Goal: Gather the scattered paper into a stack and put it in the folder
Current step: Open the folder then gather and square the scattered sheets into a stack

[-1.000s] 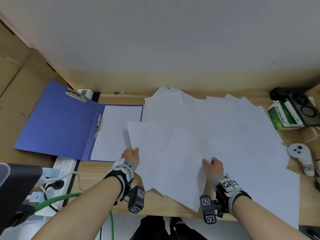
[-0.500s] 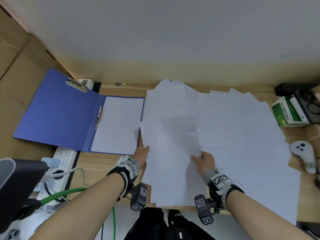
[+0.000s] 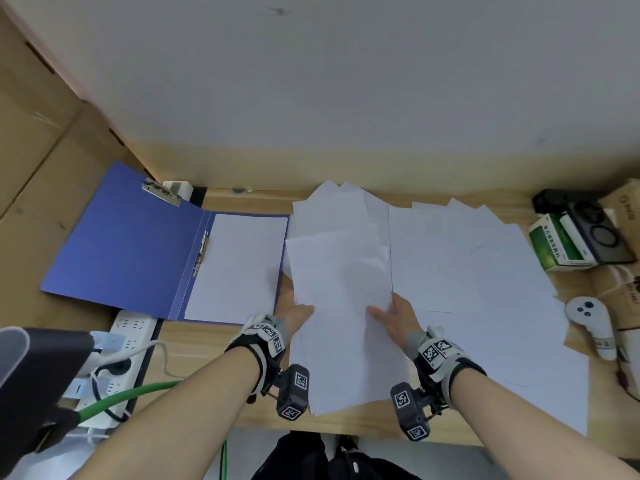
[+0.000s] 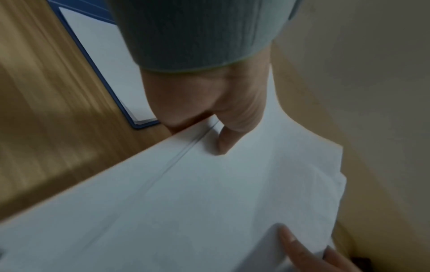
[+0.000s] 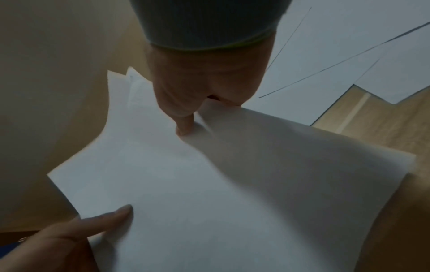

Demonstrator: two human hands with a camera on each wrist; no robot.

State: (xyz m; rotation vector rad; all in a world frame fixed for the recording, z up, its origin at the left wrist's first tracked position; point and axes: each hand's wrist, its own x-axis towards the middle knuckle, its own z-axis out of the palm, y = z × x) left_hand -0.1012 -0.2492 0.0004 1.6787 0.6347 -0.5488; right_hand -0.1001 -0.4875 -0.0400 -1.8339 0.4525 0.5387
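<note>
Desk [image 3: 194, 344]: wooden, folder [image 3: 131, 237] at 10 o'clock.
Paper stack [image 3: 343, 306]: held between both hands.
Left hand [image 3: 294, 315]: thumb on top, pinching left edge.
Right hand [image 3: 394, 318]: thumb on top, pinching right edge.

A pale grey-white wall [image 3: 346, 81] is seen behind a light wooden desk [image 3: 207, 344], its lower band tinged yellowish — the light is soft and even. Tan cardboard panels [image 3: 38, 161] are set at the left. A white power strip [image 3: 128, 337] with plugged cables is found at the desk's left edge, a green cable [image 3: 114, 403] below it.
</note>
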